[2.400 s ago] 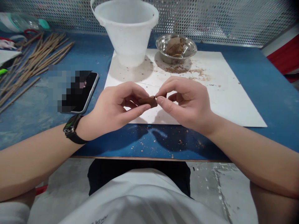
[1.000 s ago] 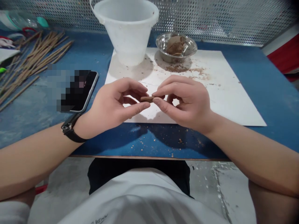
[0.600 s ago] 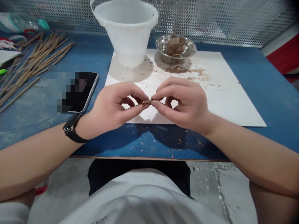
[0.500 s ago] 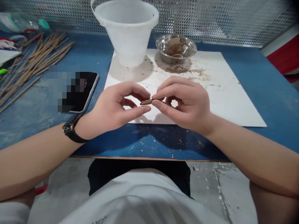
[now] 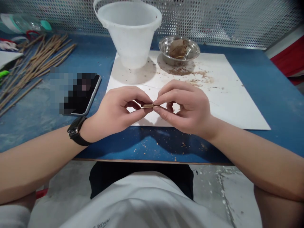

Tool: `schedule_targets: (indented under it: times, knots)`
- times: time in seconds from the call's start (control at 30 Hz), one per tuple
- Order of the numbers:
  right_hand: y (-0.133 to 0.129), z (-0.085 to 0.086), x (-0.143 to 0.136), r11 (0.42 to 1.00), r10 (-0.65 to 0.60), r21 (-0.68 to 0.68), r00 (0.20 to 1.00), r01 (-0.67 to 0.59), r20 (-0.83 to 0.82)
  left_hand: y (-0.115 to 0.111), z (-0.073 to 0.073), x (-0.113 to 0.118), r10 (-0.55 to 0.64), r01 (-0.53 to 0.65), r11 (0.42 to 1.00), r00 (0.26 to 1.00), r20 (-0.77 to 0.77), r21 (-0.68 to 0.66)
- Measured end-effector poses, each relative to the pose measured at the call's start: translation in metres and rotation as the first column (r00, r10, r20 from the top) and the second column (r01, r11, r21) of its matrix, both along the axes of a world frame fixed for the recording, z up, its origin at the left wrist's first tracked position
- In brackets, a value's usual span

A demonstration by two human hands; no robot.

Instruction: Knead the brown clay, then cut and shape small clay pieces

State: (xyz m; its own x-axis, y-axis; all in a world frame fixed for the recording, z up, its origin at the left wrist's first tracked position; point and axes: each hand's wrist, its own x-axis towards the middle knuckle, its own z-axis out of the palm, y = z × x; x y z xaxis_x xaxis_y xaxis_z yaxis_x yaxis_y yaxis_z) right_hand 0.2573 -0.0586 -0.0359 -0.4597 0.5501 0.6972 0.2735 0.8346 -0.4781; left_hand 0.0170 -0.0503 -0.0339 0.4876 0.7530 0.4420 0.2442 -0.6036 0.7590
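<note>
Both hands meet over the near edge of a white board (image 5: 232,95), pinching one short brown piece, thin and stick-like (image 5: 148,106). My left hand (image 5: 123,106) has thumb and fingertips closed on the piece from the left. From the right, my right hand (image 5: 185,106) grips its other end between thumb and forefinger, hiding that end. What exactly the piece is made of is too small to tell. A black watch (image 5: 77,131) is on the left wrist.
Behind the hands stand a white bucket (image 5: 133,41) and a steel bowl (image 5: 163,53) holding a brown lump (image 5: 178,49). Brown crumbs lie on the board and the blue table (image 5: 256,72). At left are a phone (image 5: 86,95), thin brown sticks (image 5: 35,63) and a plastic bottle (image 5: 23,23).
My left thumb and fingers have closed onto the brown piece, where they were apart around it before. The right hand keeps its pinch and has shifted slightly left.
</note>
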Motion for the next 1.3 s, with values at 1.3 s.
schedule_targets:
  times: [1.3]
  knots:
    - [-0.0038,0.0044,0.0006,0.997,-0.069,0.044,0.996,0.067,0.048,0.0003,0.0006,-0.0009,0.023,-0.022,1.000,0.998,-0.050,0.018]
